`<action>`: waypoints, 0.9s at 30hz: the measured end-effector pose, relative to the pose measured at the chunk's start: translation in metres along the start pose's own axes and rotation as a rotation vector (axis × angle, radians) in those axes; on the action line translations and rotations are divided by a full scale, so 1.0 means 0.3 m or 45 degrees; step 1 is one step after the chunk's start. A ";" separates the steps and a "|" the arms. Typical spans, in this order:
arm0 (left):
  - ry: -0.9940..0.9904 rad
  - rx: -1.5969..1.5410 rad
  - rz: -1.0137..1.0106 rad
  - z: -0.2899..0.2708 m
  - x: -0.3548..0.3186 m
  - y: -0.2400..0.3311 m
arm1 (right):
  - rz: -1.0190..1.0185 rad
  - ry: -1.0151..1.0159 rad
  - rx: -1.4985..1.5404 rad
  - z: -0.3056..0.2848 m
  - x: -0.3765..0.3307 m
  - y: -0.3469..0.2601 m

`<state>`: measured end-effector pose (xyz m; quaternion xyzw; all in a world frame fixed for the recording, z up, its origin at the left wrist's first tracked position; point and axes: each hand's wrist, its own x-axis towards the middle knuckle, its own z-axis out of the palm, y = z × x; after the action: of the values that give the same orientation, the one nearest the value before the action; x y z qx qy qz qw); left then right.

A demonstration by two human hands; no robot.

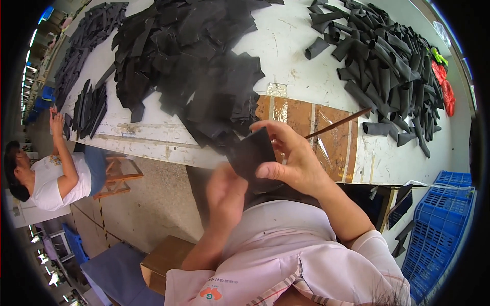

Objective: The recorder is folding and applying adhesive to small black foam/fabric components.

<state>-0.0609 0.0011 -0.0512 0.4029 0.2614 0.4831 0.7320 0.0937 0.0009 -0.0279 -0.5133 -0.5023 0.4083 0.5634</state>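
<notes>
In front of my body, my right hand (293,158) grips a flat black piece of fabric-like material (255,153), its thumb on the near face and fingers behind the far edge. My left hand (224,196) is at the lower left side of that piece, smeared by motion. Its fingers are partly hidden, so their hold does not show. A thin brown stick (339,124) slants up to the right from behind my right hand, over a brown cardboard sheet (337,148). Whether the stick is held or lies there, I cannot tell.
The white table (291,66) carries a large heap of flat black pieces (189,56) and, at right, a pile of rolled black tubes (388,66). Narrow black strips (89,109) lie left. A blue crate (439,229) stands right, a cardboard box (163,262) lower left. Another person (61,176) sits left.
</notes>
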 end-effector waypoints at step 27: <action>-0.520 0.851 -0.875 0.004 0.143 0.246 | -0.018 -1.005 -0.446 -0.068 0.005 -0.040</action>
<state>-0.0797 0.0554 0.0118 0.5915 0.3703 0.0165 0.7160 0.1133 -0.0028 -0.0152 -0.4021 -0.7445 0.4782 0.2353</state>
